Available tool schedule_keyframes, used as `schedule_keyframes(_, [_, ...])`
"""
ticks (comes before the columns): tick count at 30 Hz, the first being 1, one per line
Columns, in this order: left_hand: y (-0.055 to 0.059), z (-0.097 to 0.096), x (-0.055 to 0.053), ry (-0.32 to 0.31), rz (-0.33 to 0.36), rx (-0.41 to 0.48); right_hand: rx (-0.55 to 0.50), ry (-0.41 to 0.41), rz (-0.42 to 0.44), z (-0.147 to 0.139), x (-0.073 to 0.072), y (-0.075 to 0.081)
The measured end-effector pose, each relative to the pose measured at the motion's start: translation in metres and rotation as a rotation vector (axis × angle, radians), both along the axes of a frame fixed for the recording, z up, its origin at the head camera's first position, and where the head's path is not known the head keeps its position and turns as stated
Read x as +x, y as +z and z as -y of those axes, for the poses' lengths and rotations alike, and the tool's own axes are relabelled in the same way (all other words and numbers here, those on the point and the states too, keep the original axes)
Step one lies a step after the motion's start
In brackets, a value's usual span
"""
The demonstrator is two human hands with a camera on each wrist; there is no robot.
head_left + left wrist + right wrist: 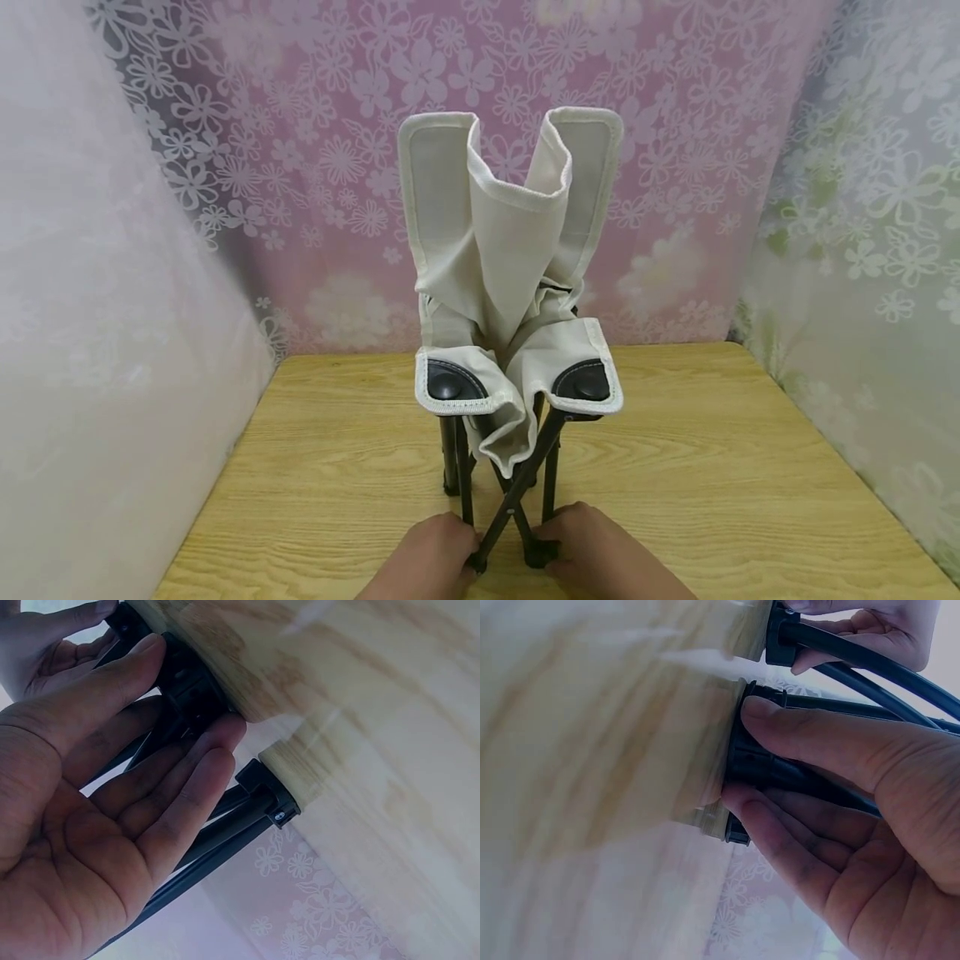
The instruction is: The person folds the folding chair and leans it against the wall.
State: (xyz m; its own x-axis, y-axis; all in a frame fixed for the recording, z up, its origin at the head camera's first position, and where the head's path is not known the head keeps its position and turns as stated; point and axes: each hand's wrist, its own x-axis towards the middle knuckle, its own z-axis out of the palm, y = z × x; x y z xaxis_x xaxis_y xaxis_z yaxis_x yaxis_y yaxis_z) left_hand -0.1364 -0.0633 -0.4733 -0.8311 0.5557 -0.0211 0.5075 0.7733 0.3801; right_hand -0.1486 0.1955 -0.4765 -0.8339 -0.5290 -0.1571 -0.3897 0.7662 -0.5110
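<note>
A small folding chair [517, 242] with cream-white fabric and dark tube legs stands upright, partly folded, its seat [517, 408] sagging in the middle. Black corner patches cover the two front seat corners. Low at the near legs, my left hand [435, 552] pinches a black plastic foot [193, 684] between thumb and fingers. My right hand [596, 546] grips the other near foot [750, 750], thumb on one side and fingers on the other. In the left wrist view, a rear foot [271, 796] shows beyond the left hand's fingertips.
The chair stands on a wood-grain table [315, 467]. Behind it hangs a pink flowered curtain [330, 208]. A pale sheet [112, 292] closes off the left side, and a flowered sheet [870, 250] the right.
</note>
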Motion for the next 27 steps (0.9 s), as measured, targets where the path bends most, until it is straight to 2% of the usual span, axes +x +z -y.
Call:
schedule_keyframes(5, [0.0002, -0.0019, -0.0017, -0.002, -0.012, -0.017, -0.040, 0.057, -0.103, -0.0022, 0.0001, -0.0004])
schedule_keyframes(10, [0.0008, -0.0023, -0.0025, 0.001, -0.008, -0.009, -0.053, 0.035, -0.067, -0.0029, -0.0027, -0.0011])
schedule_keyframes(15, [0.0009, -0.0009, -0.0011, 0.024, 0.010, 0.031, -0.069, 0.047, -0.096, -0.0018, -0.0030, -0.0028])
schedule_keyframes(22, [-0.0005, 0.0002, -0.0016, 0.012, -0.036, 0.043, -0.077, 0.061, -0.141, -0.0012, -0.0051, -0.0037])
schedule_keyframes(27, [-0.0010, 0.0008, -0.0011, 0.024, -0.039, 0.057, -0.070, 0.055, -0.126, 0.0001, -0.0071, -0.0031])
